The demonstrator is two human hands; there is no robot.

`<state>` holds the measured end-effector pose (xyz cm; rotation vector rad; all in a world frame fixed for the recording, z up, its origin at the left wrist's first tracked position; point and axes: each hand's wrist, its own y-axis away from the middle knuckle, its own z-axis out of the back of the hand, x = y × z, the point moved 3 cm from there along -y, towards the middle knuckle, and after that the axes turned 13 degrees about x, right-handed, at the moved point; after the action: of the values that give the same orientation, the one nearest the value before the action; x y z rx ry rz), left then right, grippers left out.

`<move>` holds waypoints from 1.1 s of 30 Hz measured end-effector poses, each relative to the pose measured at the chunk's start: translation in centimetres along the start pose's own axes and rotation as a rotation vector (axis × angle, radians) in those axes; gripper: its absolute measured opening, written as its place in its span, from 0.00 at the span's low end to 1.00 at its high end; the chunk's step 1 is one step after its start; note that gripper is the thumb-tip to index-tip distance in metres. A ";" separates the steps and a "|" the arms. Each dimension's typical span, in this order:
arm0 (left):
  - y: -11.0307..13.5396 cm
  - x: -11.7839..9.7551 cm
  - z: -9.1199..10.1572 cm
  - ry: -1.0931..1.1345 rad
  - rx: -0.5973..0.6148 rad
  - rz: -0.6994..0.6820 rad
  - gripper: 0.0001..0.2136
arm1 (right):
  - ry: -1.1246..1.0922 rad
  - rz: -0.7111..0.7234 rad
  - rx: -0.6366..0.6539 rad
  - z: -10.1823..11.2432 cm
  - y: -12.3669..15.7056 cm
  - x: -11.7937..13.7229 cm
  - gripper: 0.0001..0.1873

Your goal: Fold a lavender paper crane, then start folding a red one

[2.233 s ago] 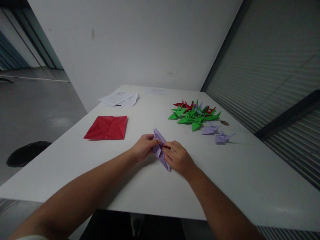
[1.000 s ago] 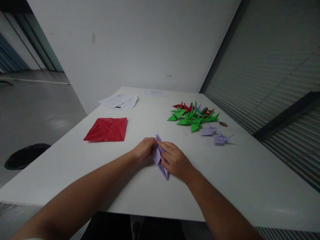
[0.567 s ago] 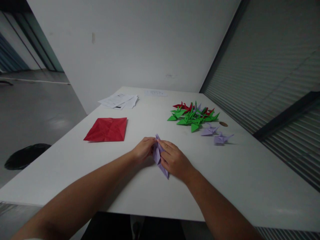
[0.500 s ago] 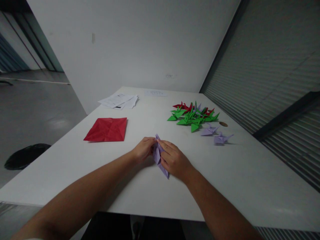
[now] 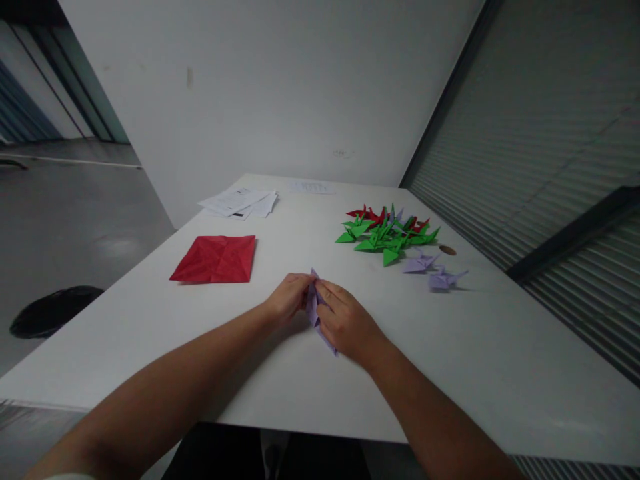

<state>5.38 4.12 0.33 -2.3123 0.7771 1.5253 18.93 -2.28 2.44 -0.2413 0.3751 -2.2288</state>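
A folded piece of purple origami paper (image 5: pixel 313 308) is pinched between both hands above the near middle of the table. My left hand (image 5: pixel 291 297) is closed on its upper left edge. My right hand (image 5: pixel 347 321) grips it from the right, with thumb and fingertips close to the left hand's fingers. The paper is long and narrow, its upper tip poking out past the fingers and its lower tip slanting down to the right. My right fingers cover part of its middle.
Red creased paper (image 5: pixel 215 260) lies on the white table (image 5: pixel 280 393) at left, with printed sheets (image 5: pixel 239 201) behind. Green paper cranes (image 5: pixel 380 239), red ones and purple cranes (image 5: pixel 444 279) sit at right near a brown disc (image 5: pixel 447 250). A black-lined bin (image 5: pixel 55 311) stands beside the table.
My right fingers have shifted slightly left over the purple paper, covering more of it. The left hand keeps nearly the same grip.
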 end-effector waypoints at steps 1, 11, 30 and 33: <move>-0.1 0.1 0.1 -0.015 0.009 -0.015 0.14 | 0.008 -0.011 0.003 0.0 0.0 0.1 0.12; -0.5 -0.1 1.3 -0.225 -0.077 -0.204 0.21 | -0.296 -0.141 -0.296 1.3 0.6 -0.7 0.11; 0.1 -0.4 0.4 -0.461 -0.028 -0.356 0.22 | -1.617 -0.725 -0.112 -2.7 1.0 -3.1 0.20; 0.2 -0.4 0.5 -0.561 -0.115 -0.345 0.22 | -1.583 -0.727 -0.113 -2.9 1.0 -3.1 0.19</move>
<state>4.73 4.28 0.53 -1.8060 0.1421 1.9374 20.71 0.08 -0.71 -2.2316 -0.5446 -1.8821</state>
